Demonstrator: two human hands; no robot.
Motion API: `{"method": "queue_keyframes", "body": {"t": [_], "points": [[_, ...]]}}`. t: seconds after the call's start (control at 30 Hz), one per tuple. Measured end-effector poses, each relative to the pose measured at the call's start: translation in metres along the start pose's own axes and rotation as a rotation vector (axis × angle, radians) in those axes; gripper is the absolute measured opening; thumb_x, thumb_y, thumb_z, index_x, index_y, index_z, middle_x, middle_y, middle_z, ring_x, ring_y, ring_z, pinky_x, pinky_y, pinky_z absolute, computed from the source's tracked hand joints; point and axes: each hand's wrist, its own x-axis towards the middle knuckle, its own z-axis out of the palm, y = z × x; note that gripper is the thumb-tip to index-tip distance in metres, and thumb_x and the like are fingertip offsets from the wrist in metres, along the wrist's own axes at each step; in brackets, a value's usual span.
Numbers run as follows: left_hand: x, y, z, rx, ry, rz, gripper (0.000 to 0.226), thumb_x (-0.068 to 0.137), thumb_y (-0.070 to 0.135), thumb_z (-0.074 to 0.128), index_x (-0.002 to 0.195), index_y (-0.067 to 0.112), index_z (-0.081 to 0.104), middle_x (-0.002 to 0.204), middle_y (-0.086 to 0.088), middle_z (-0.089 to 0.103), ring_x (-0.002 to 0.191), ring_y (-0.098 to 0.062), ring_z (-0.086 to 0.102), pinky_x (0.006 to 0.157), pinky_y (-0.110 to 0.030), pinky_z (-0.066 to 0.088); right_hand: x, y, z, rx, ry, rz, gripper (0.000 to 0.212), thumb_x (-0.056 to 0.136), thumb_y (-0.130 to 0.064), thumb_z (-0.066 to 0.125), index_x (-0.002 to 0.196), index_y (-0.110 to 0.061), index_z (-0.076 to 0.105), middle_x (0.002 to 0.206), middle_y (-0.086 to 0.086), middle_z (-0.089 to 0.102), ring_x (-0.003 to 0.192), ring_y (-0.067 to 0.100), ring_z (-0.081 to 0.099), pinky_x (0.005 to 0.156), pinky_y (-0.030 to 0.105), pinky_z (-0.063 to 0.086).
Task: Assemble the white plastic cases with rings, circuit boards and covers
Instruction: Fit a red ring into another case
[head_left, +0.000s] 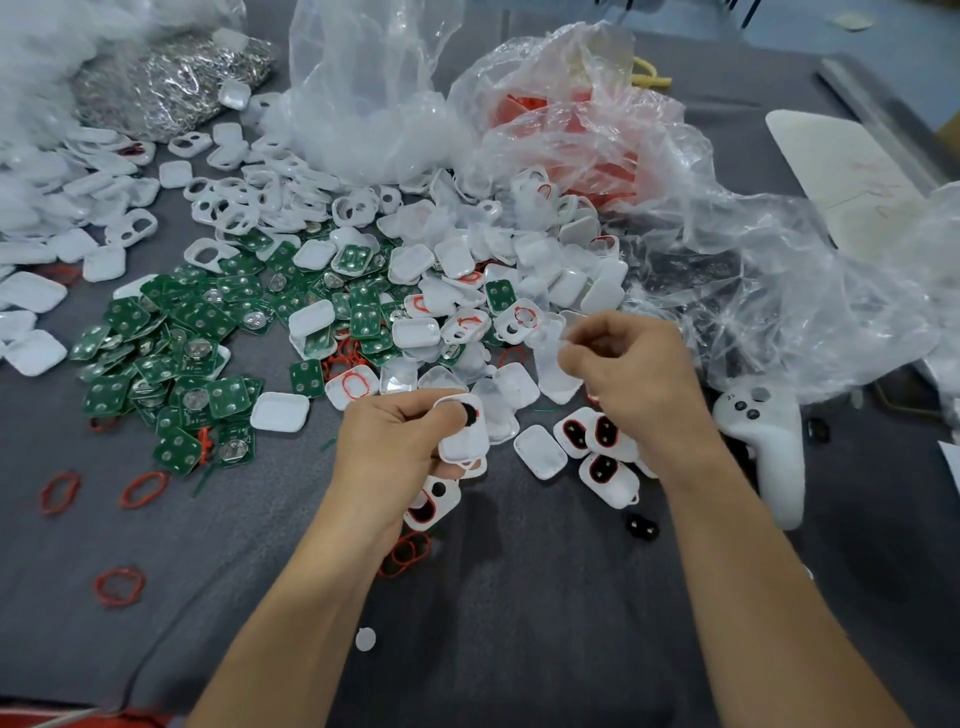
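My left hand (395, 441) grips a white plastic case (464, 431), its thumb pressing a black insert at the case's top opening. Just below that hand lies another white case with a red ring (431, 501). My right hand (631, 374) hovers over the pile with fingers curled, pinching a small clear piece (563, 340) that is hard to make out. Three white cases with black inserts and red rings (602, 447) lie under the right wrist. Green circuit boards (202, 332) are heaped at the left, white covers (519, 260) behind.
Loose red rings (119, 586) lie on the grey cloth at the left. Crumpled clear plastic bags (727, 249) fill the back and right. A white handheld controller (774, 447) lies to the right. A bag of metal parts (166, 83) sits at the back left.
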Motion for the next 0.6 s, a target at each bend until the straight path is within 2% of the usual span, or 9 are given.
{"method": "queue_keyframes", "body": {"t": [0.07,0.17,0.23,0.37,0.47,0.6], "points": [[-0.001,0.001,0.002,0.010,0.000,-0.017,0.029,0.091,0.006,0.070,0.077,0.027,0.084,0.078,-0.007,0.079,0.060,-0.020,0.072,0.053,-0.027,0.054,-0.013,-0.003,-0.006,0.314,-0.004,0.047,0.021,0.081,-0.004,0.079,0.073,-0.022,0.076,0.062,-0.003,0.065,0.050,0.012,0.050,0.052,0.025,0.044],[-0.002,0.003,0.008,-0.026,-0.012,-0.039,0.025,0.093,0.005,0.068,0.081,0.021,0.083,0.077,-0.004,0.079,0.061,-0.017,0.074,0.052,-0.022,0.056,-0.030,-0.007,-0.006,0.470,-0.023,0.015,0.028,0.078,0.006,0.080,0.071,-0.021,0.078,0.065,0.002,0.070,0.052,0.013,0.058,0.052,0.019,0.047],[-0.002,0.004,0.011,-0.024,-0.036,-0.063,0.024,0.096,0.011,0.067,0.083,0.024,0.083,0.082,-0.003,0.080,0.066,-0.022,0.077,0.054,-0.022,0.058,-0.038,-0.011,-0.002,0.456,-0.038,-0.038,0.029,0.075,0.010,0.080,0.071,-0.019,0.077,0.072,0.005,0.075,0.058,0.012,0.066,0.056,0.017,0.050],[-0.002,0.004,0.013,-0.092,-0.092,-0.125,0.029,0.102,0.018,0.059,0.086,0.021,0.083,0.087,-0.009,0.080,0.069,-0.024,0.077,0.054,-0.024,0.058,-0.052,-0.015,0.009,0.335,-0.076,-0.214,0.029,0.073,0.010,0.077,0.072,-0.019,0.078,0.090,-0.001,0.080,0.085,0.013,0.077,0.075,0.021,0.058],[-0.002,0.005,0.012,-0.147,-0.140,-0.154,0.028,0.105,0.021,0.054,0.099,0.011,0.079,0.088,-0.013,0.079,0.072,-0.025,0.078,0.054,-0.024,0.058,-0.061,-0.011,0.017,0.271,-0.073,-0.301,0.017,0.074,-0.001,0.077,0.078,-0.017,0.080,0.091,-0.004,0.080,0.089,0.012,0.077,0.078,0.021,0.059],[0.000,0.003,0.007,-0.180,-0.201,-0.161,0.035,0.108,0.024,0.049,0.101,0.016,0.082,0.093,-0.013,0.079,0.079,-0.027,0.078,0.059,-0.028,0.060,-0.066,-0.003,0.025,0.234,-0.033,-0.289,0.012,0.075,-0.003,0.080,0.077,-0.014,0.082,0.087,-0.007,0.079,0.085,0.008,0.076,0.074,0.016,0.057]]}}
